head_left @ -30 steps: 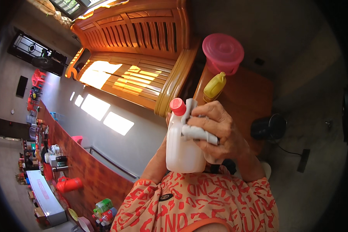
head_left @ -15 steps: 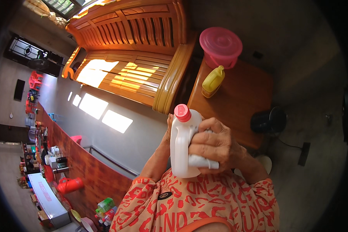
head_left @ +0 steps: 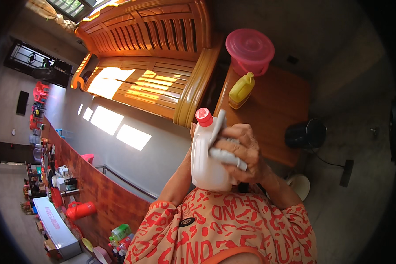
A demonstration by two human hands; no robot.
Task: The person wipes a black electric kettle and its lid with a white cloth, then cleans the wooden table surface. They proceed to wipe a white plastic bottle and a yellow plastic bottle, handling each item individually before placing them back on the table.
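A white plastic jug (head_left: 201, 158) with a red screw cap (head_left: 203, 117) is held up before my chest, leaning slightly. My left hand (head_left: 192, 129) grips it from behind; only a bit of the fingers shows past its left edge, the rest hidden by the jug. My right hand (head_left: 244, 152) is closed round a folded grey-white cloth (head_left: 228, 157) and presses it on the jug's right side. One end of the cloth sticks up beside the jug's neck. Beyond, a yellow jug (head_left: 241, 91) stands on a wooden table (head_left: 273, 119).
Behind the yellow jug is a pink lidded bucket (head_left: 250, 48). A wooden bench (head_left: 149, 83) is at the far left. At the right are a black bin (head_left: 306, 135) and a pale bucket (head_left: 299, 187). A reddish wooden counter (head_left: 101, 193) runs along the left.
The white jug has risen a little, away from my chest, and turned slightly. My right hand has shifted the cloth up along its side, toward the neck.
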